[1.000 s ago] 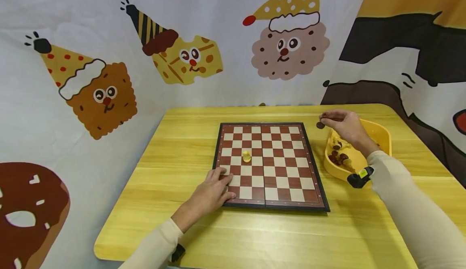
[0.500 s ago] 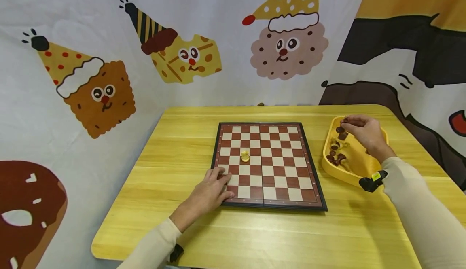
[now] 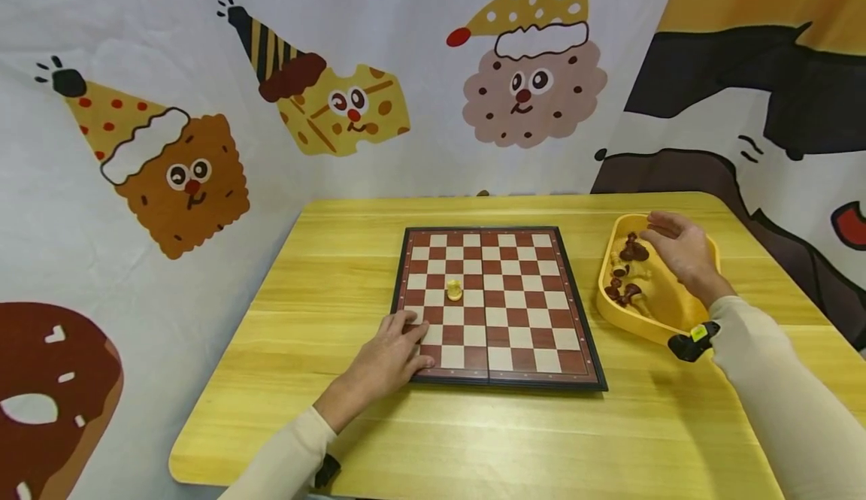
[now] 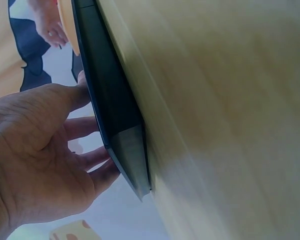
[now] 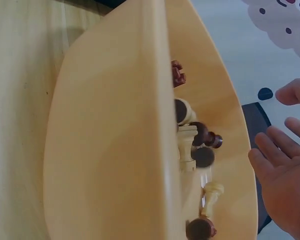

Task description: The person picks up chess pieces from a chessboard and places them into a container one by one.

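Observation:
My left hand [image 3: 382, 357] rests its relaxed fingers on the near left corner of a red-and-white chessboard [image 3: 528, 361]. In the left wrist view its fingertips meet the board's dark side edge [image 4: 112, 85]. A pale chess piece [image 3: 454, 290] stands on the left half of the board. Over the far right part of a yellow tray [image 3: 636, 323], my right hand [image 3: 682, 250] hangs with loose fingers and nothing between them. Dark chess pieces [image 3: 634, 250] lie under its fingertips. The right wrist view shows a pale rook [image 5: 187, 145] among the jumbled pieces.
The yellow wooden table [image 3: 325, 274] carries the board in the middle and the tray to its right. Behind it hangs a white cloth [image 3: 406, 4] printed with cartoon snacks.
My right hand has moved right from beside the tray to over it and let go of dark chess pieces, which now lie inside. The left hand stays on the board.

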The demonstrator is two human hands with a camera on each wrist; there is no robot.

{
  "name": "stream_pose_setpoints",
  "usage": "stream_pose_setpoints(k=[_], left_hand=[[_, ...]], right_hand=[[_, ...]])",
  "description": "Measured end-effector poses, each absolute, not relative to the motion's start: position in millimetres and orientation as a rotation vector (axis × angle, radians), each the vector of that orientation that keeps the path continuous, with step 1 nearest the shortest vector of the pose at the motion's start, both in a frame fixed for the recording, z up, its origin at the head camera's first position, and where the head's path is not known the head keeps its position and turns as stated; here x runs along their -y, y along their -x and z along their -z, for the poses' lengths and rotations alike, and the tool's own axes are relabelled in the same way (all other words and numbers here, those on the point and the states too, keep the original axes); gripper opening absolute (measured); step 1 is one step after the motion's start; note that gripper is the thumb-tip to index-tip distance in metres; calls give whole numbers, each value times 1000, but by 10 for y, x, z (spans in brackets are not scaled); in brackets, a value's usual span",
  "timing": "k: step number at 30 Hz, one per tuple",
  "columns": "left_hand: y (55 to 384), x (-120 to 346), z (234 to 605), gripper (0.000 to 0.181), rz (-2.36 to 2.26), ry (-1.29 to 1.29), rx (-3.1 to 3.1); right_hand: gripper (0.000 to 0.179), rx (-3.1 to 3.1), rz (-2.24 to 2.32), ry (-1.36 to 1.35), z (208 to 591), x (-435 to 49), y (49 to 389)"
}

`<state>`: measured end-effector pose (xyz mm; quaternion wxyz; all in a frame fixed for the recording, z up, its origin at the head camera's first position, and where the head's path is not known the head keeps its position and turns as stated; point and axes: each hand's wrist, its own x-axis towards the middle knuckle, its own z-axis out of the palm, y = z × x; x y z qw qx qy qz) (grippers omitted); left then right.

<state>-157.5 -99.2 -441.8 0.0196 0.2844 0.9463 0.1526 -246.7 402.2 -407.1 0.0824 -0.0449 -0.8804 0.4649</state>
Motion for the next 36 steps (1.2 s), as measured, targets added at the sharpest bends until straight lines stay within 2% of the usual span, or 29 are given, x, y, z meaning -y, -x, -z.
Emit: stream_pose_setpoints(k=[10,17,25,36], left_hand=[[1551,1008,4445,59,-479,-857,-2923],[1578,1006,4433,59,-470,-866,-2931],[1617,1006,4396,59,-475,-864,-2923],[1607,1015,4418,59,-495,-861,-2929]], right_hand=[[57,2611,-1343,126,4081,-3972,2439],[58,2628,-1332,109,4050,-3905,2431],[55,2582,-1381,-21,3902,-3607,2440],[45,2564,-1465,-176,3923,-3178,2525]])
